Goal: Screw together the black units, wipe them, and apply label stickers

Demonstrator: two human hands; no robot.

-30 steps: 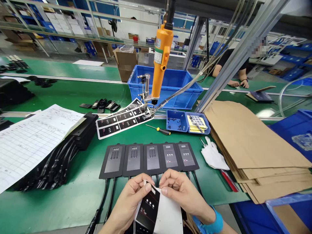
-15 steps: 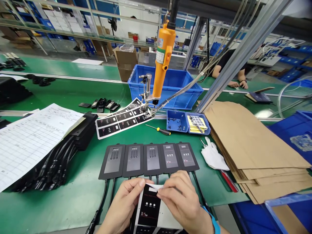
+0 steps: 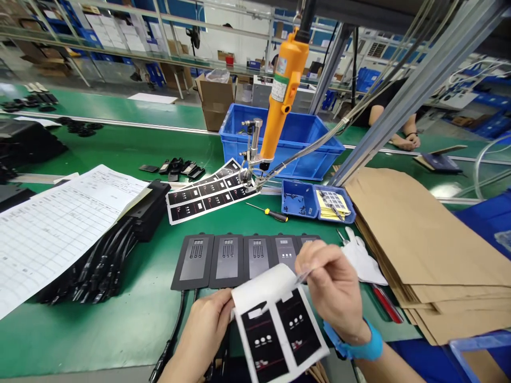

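A sheet of black labels (image 3: 263, 340) with white dots is held up near the bench's front edge. My left hand (image 3: 211, 324) grips its left edge, thumb on top. Along the top, a white layer (image 3: 263, 287) curls back over the labels. My right hand (image 3: 333, 287), with a blue wristband, is closed in a pinch on a thin greyish edge at the sheet's upper right; whether this is backing or label film I cannot tell. Just beyond stand several black controller boxes (image 3: 195, 263) in a row, cables toward me. The sheet and right hand partly cover the right-hand ones.
Behind the boxes lie more label sheets (image 3: 187, 210), a screwdriver (image 3: 275, 215) and a small blue tray (image 3: 295, 199). An orange electric screwdriver (image 3: 285, 90) hangs above a blue bin (image 3: 235, 138). Brown cardboard (image 3: 423, 223) and a white glove (image 3: 361, 258) are right, papers (image 3: 67, 213) left.
My right hand has moved up and right, away from my left hand. The sheet's top layer has lifted and curled back, and more labels show. The view has shifted slightly.
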